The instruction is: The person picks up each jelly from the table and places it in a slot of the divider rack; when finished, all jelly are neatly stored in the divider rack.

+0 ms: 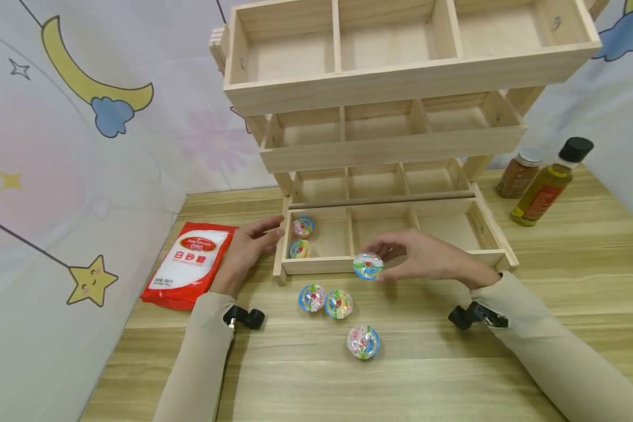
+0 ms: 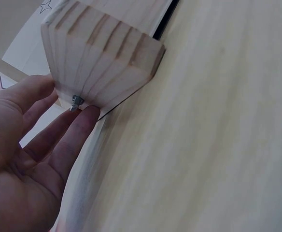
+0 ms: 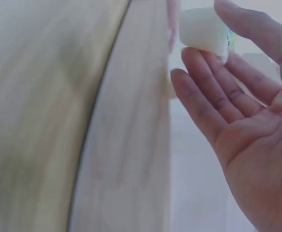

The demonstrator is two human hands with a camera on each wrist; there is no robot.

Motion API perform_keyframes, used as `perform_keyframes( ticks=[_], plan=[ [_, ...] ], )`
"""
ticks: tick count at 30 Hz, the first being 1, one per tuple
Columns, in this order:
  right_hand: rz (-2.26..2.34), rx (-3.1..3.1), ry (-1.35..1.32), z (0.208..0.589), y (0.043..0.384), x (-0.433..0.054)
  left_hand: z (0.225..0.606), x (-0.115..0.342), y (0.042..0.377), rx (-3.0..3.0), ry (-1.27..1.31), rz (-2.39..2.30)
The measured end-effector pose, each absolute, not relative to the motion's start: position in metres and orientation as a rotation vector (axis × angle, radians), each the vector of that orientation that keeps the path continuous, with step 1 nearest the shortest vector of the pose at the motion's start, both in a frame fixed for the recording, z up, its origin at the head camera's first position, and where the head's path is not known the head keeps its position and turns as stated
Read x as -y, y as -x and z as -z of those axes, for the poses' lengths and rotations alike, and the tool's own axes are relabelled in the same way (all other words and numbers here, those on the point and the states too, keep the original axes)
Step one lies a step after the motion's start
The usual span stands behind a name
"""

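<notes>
My right hand (image 1: 419, 255) pinches a small jelly cup (image 1: 368, 266) with a printed lid, held over the front edge of the lowest wooden tray. In the right wrist view the cup's pale body (image 3: 203, 30) shows between thumb and fingers. My left hand (image 1: 248, 246) is at the left end of that tray (image 1: 382, 264); its fingertips touch the wooden end piece (image 2: 102, 53) beside a metal bolt (image 2: 76, 101). Two jelly cups (image 1: 303, 226) lie in the tray's left compartment. On the table before it are two side by side (image 1: 312, 298) and a single cup (image 1: 363, 342) nearer me.
Above the lowest tray rise further tiers of the wooden rack (image 1: 401, 82), overhanging the hands. A red and white sugar bag (image 1: 190, 264) lies by my left forearm. At the right stand an oil bottle (image 1: 545, 190) and a brown jar (image 1: 519, 174).
</notes>
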State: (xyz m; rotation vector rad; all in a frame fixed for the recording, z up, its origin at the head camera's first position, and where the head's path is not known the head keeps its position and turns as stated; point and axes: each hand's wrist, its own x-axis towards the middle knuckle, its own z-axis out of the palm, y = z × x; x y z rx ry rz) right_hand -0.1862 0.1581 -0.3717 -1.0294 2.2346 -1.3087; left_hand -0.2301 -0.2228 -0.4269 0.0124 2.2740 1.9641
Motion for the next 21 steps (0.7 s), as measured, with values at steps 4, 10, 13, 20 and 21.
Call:
perform_keyframes(
  ticks=[4, 10, 13, 20, 21],
  plan=[
    [1.322, -2.285, 1.037, 0.364, 0.193, -0.158, 0.427, 0.223, 0.230, -2.278, -0.010, -1.956],
    [1.375, -2.342, 1.086, 0.358, 0.206, -0.155, 0.427, 0.223, 0.231, -2.266, -0.011, -1.960],
    [1.402, -2.366, 1.064, 0.357, 0.213, -0.153, 0.427, 0.223, 0.231, -2.259, -0.007, -1.966],
    [1.406, -2.416, 0.967, 0.356, 0.226, -0.149, 0.426, 0.222, 0.231, -2.256, 0.003, -1.961],
    [1.399, -2.425, 0.943, 0.356, 0.227, -0.149, 0.426, 0.222, 0.231, -2.254, 0.004, -1.962]
  ],
)
